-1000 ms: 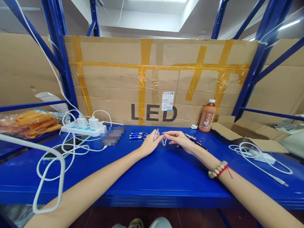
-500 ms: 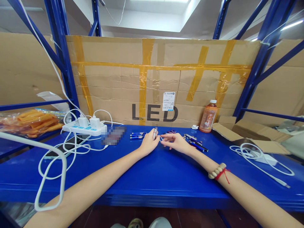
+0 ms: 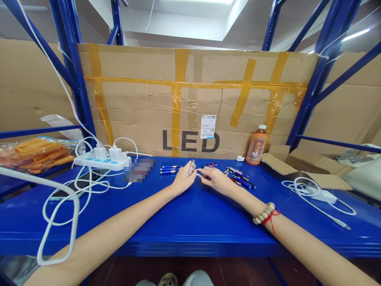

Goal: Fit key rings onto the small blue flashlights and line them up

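My left hand (image 3: 183, 180) is closed around a short silver pen-shaped tube (image 3: 192, 167), whose upper end sticks out above the fingers. Close beside it, my right hand (image 3: 217, 179) has its thumb and fingers drawn together. A thin pale strip (image 3: 199, 174) shows between the two hands; which hand grips it is hard to make out. Left of my left hand lie several blue metallic tubes (image 3: 169, 170) in rows. More blue, silver and red tubes (image 3: 242, 180) lie loosely to the right of my right hand, and small dark pieces (image 3: 212, 164) sit behind it.
A white power strip (image 3: 102, 161) with chargers and looping cables stands at left, near a phone (image 3: 81, 183). At right are an orange drink bottle (image 3: 256, 146), an open cardboard box (image 3: 297, 162) and a coiled white cable (image 3: 309, 194). A large cardboard sheet (image 3: 133, 103) closes off the back.
My right hand's fingers have drawn in, from more spread to bunched near the strip. My left hand keeps the silver tube. The whole view has shifted slightly.
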Motion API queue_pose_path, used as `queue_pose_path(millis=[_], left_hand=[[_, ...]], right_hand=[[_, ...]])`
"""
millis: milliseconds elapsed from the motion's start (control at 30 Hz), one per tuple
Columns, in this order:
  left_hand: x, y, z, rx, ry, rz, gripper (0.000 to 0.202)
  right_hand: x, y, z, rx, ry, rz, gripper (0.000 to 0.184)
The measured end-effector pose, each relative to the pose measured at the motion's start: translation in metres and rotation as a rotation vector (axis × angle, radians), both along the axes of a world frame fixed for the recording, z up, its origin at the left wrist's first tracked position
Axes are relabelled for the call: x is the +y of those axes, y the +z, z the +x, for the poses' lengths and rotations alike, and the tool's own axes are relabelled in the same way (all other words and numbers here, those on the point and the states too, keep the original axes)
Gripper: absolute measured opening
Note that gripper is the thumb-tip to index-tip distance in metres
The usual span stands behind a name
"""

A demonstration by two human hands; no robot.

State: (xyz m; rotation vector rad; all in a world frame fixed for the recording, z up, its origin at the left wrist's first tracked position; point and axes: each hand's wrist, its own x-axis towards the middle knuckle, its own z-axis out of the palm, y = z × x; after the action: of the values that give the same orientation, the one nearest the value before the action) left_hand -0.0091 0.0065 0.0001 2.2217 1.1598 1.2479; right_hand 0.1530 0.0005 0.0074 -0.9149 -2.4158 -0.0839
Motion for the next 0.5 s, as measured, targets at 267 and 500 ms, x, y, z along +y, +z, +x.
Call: queue_pose_path(millis=[267, 500], left_hand=[[-0.001, -0.002, -0.001, -0.002, -0.033, -0.043, 0.026], [-0.003, -0.003, -0.002, 0.072, -0.181, -0.113, 0.032]], right_hand=[[0.003, 0.004, 0.001, 0.065, -0.063, 0.067, 0.018], [-0.001, 0.010, 0.004, 0.391, -0.126, 0.088, 0.031]])
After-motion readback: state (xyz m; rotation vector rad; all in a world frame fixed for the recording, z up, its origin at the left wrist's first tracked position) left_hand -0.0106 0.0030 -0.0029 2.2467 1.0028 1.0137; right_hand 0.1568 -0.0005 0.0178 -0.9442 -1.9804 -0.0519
